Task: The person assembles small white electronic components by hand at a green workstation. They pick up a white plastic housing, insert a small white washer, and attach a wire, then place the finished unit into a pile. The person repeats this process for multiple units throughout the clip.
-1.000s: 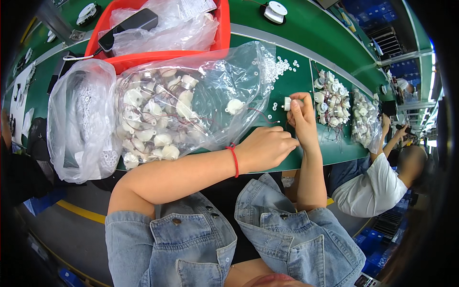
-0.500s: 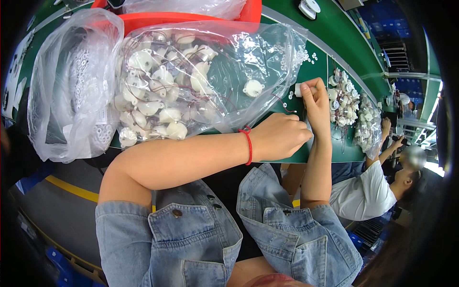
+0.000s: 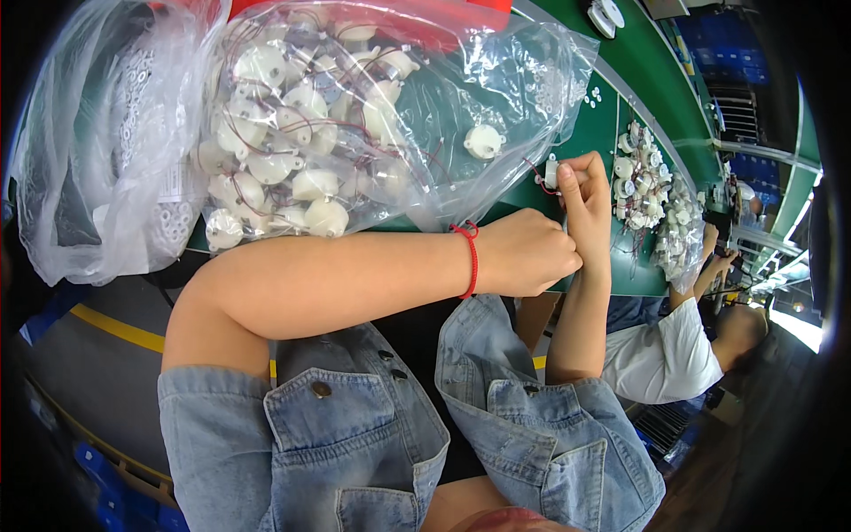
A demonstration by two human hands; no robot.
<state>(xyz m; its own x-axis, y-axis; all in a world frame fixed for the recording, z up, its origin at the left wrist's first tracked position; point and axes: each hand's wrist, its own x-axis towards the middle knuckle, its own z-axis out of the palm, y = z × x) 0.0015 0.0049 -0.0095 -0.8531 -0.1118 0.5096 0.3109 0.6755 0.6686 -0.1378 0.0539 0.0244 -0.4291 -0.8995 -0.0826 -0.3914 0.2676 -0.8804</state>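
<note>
My right hand (image 3: 587, 197) pinches a small white round motor (image 3: 551, 173) between thumb and fingers above the green table. A dark red wire trails from the motor's left side. My left hand (image 3: 530, 252), with a red cord bracelet (image 3: 471, 257) at its wrist, is curled closed against the right wrist; whatever it may hold is hidden. Just left of the hands lies a clear plastic bag (image 3: 434, 111) full of white motors with thin wires. One motor (image 3: 484, 142) sits apart from the others in that bag.
Small white washers (image 3: 592, 96) lie beyond my right hand. To its right are a pile of white motors (image 3: 640, 177) and another filled bag (image 3: 681, 226). A bag of washers (image 3: 53, 168) stands far left, a red bin (image 3: 483, 12) behind. A person in a white shirt (image 3: 660, 355) works at right.
The motor in my right hand has turned, and its wire now shows beside it. My left hand has come against the right wrist. The bags and bin sit higher in the picture.
</note>
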